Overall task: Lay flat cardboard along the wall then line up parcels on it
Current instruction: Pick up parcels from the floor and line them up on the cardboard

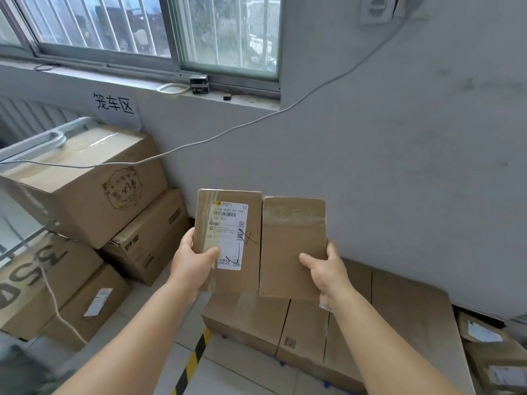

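I hold two small brown parcels side by side in the air in front of the grey wall. My left hand [196, 263] grips the labelled parcel [228, 238] at its lower left corner, thumb on the white shipping label. My right hand [325, 272] grips the plain parcel [293, 246] at its lower right corner, thumb on its face. Below them a row of brown parcels [251, 320] stands on the floor along the wall, next to a large flat brown carton surface [413, 317]. Whether flat cardboard lies under the row is hidden.
Large stacked cartons [85, 192] fill the left side under the window. A grey cable [256, 121] sags across the wall. A yellow-black stripe [196, 354] runs on the tiled floor. More small parcels [496, 363] lie at the right edge.
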`<state>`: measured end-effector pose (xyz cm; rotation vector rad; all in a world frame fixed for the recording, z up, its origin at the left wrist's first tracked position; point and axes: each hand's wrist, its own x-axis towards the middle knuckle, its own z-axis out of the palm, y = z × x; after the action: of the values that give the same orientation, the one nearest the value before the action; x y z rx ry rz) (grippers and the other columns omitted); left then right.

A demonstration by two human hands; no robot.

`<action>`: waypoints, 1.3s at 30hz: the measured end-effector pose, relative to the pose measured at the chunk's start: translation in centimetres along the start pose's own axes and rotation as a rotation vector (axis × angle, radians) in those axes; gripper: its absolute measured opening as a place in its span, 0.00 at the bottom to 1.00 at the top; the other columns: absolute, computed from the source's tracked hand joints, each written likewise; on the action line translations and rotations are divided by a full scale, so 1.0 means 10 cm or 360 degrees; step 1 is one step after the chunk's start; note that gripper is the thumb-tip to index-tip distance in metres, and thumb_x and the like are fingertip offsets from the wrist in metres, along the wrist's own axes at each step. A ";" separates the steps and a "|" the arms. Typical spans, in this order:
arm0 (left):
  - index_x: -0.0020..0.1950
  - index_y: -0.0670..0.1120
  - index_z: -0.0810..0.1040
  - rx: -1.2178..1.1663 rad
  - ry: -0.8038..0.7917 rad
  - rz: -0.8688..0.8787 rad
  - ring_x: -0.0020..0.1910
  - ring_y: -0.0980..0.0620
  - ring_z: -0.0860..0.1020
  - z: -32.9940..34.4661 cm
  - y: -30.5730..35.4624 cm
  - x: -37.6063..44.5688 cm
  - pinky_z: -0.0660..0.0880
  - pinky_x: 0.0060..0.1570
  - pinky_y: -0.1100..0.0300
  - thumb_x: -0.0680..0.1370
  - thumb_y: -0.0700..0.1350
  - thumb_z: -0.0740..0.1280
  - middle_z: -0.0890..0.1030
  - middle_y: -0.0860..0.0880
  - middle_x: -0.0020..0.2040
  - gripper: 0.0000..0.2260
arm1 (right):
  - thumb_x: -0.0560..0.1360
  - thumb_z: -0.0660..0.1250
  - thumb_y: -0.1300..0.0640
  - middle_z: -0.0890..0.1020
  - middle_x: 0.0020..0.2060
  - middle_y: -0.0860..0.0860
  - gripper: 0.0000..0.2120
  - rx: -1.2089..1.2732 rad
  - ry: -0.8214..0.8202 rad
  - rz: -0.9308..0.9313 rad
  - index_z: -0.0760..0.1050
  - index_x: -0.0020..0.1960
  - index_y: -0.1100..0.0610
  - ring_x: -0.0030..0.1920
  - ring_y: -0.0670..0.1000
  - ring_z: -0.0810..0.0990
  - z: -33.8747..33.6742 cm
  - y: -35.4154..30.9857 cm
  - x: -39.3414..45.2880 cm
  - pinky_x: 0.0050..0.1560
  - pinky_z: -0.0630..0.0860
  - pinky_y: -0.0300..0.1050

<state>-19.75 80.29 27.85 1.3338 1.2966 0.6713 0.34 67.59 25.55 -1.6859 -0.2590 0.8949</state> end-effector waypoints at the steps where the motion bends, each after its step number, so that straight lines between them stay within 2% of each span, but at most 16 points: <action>1: 0.73 0.54 0.64 0.0002 0.0002 -0.0023 0.51 0.52 0.78 0.00 -0.04 0.11 0.75 0.37 0.60 0.77 0.39 0.66 0.78 0.50 0.58 0.26 | 0.76 0.68 0.60 0.71 0.68 0.51 0.37 -0.0011 0.0005 0.0011 0.53 0.78 0.48 0.62 0.53 0.75 0.06 0.01 0.07 0.61 0.73 0.49; 4: 0.73 0.54 0.62 0.0036 -0.0015 -0.0107 0.52 0.50 0.78 0.06 -0.14 0.48 0.77 0.39 0.57 0.77 0.39 0.66 0.78 0.50 0.58 0.28 | 0.77 0.67 0.61 0.71 0.68 0.51 0.36 -0.0037 0.0023 0.0018 0.53 0.78 0.50 0.56 0.50 0.72 0.22 0.05 0.37 0.56 0.71 0.46; 7: 0.73 0.54 0.62 0.0095 -0.0018 -0.0179 0.50 0.51 0.78 0.18 -0.22 0.93 0.76 0.38 0.57 0.77 0.39 0.67 0.77 0.50 0.58 0.28 | 0.77 0.67 0.61 0.72 0.61 0.47 0.34 -0.0039 0.0041 0.0070 0.55 0.77 0.50 0.54 0.49 0.72 0.39 0.10 0.77 0.55 0.71 0.44; 10: 0.72 0.53 0.63 0.0174 -0.0016 -0.0263 0.50 0.50 0.79 0.34 -0.29 1.42 0.79 0.44 0.50 0.76 0.39 0.68 0.78 0.50 0.57 0.27 | 0.76 0.68 0.60 0.76 0.60 0.49 0.33 -0.0049 0.0091 0.0182 0.56 0.76 0.49 0.56 0.52 0.77 0.52 0.17 1.20 0.60 0.75 0.53; 12: 0.69 0.53 0.64 0.0222 -0.0015 -0.0345 0.49 0.50 0.79 0.46 -0.32 1.74 0.80 0.45 0.48 0.74 0.40 0.68 0.78 0.51 0.55 0.26 | 0.75 0.69 0.60 0.76 0.60 0.50 0.35 -0.0062 0.0129 0.0278 0.55 0.76 0.50 0.55 0.53 0.77 0.59 0.21 1.50 0.61 0.75 0.55; 16: 0.65 0.52 0.64 0.0326 -0.0043 -0.0420 0.44 0.55 0.77 0.72 -0.43 2.33 0.77 0.34 0.55 0.74 0.39 0.67 0.77 0.51 0.52 0.23 | 0.75 0.69 0.58 0.75 0.56 0.50 0.35 -0.0111 0.0172 0.0416 0.54 0.76 0.51 0.52 0.53 0.76 0.72 0.30 2.06 0.58 0.75 0.53; 19: 0.63 0.53 0.65 0.0381 -0.0065 -0.0482 0.45 0.53 0.77 0.88 -0.62 2.73 0.74 0.35 0.56 0.73 0.39 0.68 0.77 0.51 0.54 0.22 | 0.75 0.69 0.58 0.75 0.58 0.51 0.35 -0.0112 0.0196 0.0495 0.54 0.76 0.51 0.52 0.53 0.76 0.79 0.44 2.40 0.56 0.76 0.52; 22: 0.63 0.51 0.64 0.0468 -0.0108 -0.0557 0.45 0.53 0.77 1.04 -0.90 3.16 0.74 0.38 0.56 0.73 0.40 0.69 0.77 0.51 0.54 0.22 | 0.75 0.69 0.59 0.76 0.58 0.51 0.35 -0.0112 0.0263 0.0580 0.54 0.76 0.51 0.52 0.53 0.76 0.90 0.67 2.77 0.59 0.75 0.54; 26: 0.62 0.50 0.64 0.0517 -0.0212 -0.0639 0.42 0.55 0.76 1.27 -1.34 3.72 0.71 0.32 0.59 0.74 0.39 0.67 0.76 0.51 0.51 0.21 | 0.75 0.69 0.59 0.76 0.62 0.52 0.35 -0.0112 0.0353 0.0705 0.54 0.76 0.51 0.54 0.53 0.75 1.06 1.06 3.23 0.61 0.74 0.53; 30: 0.66 0.47 0.64 0.0582 -0.0336 -0.0671 0.48 0.47 0.77 1.48 -1.89 4.37 0.75 0.40 0.56 0.73 0.40 0.68 0.76 0.50 0.52 0.24 | 0.75 0.69 0.60 0.77 0.60 0.51 0.32 -0.0102 0.0431 0.0766 0.59 0.74 0.52 0.54 0.53 0.76 1.24 1.54 3.78 0.59 0.74 0.51; 34: 0.63 0.51 0.64 0.0586 -0.0400 -0.0737 0.49 0.47 0.78 1.68 -2.42 4.93 0.79 0.43 0.51 0.73 0.41 0.69 0.78 0.52 0.51 0.22 | 0.74 0.70 0.62 0.79 0.55 0.52 0.26 -0.0117 0.0478 0.0792 0.65 0.70 0.55 0.51 0.53 0.78 1.43 2.02 4.35 0.53 0.75 0.48; 36: 0.60 0.52 0.63 0.0565 -0.0426 -0.0737 0.49 0.47 0.78 1.77 -2.64 5.16 0.79 0.49 0.46 0.73 0.41 0.69 0.78 0.51 0.52 0.21 | 0.74 0.70 0.63 0.80 0.52 0.52 0.23 -0.0151 0.0492 0.0783 0.68 0.67 0.56 0.48 0.53 0.79 1.51 2.23 4.59 0.51 0.76 0.48; 39: 0.60 0.52 0.63 0.0543 -0.0465 -0.0708 0.51 0.46 0.79 1.93 -2.89 5.48 0.78 0.52 0.45 0.73 0.40 0.69 0.78 0.49 0.54 0.21 | 0.74 0.70 0.63 0.80 0.52 0.52 0.24 -0.0167 0.0553 0.0732 0.68 0.67 0.55 0.48 0.53 0.78 1.58 2.42 4.93 0.50 0.75 0.46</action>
<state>2.36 119.35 -19.02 1.2886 1.4381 -0.0555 16.76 100.76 -18.03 -2.0050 0.3358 0.9077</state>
